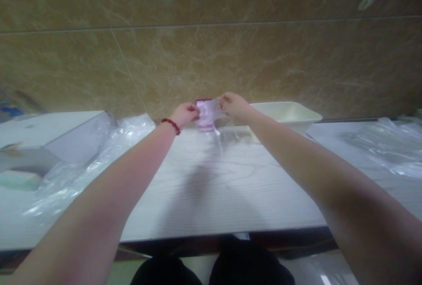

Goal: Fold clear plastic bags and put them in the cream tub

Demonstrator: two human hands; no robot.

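The pink item (204,118) sits between my hands, clear film (215,106) spread against its right side; film and item aren't apart, and whether it's going on or coming off I can't tell. My right hand (233,105) pinches that film. My left hand (186,115) is nearly closed at the item's left edge, its grip unclear. The cream bin (286,111) crowds in just right of my right hand; crumpled plastic (132,131) and a white box (49,129) lie left of my left.
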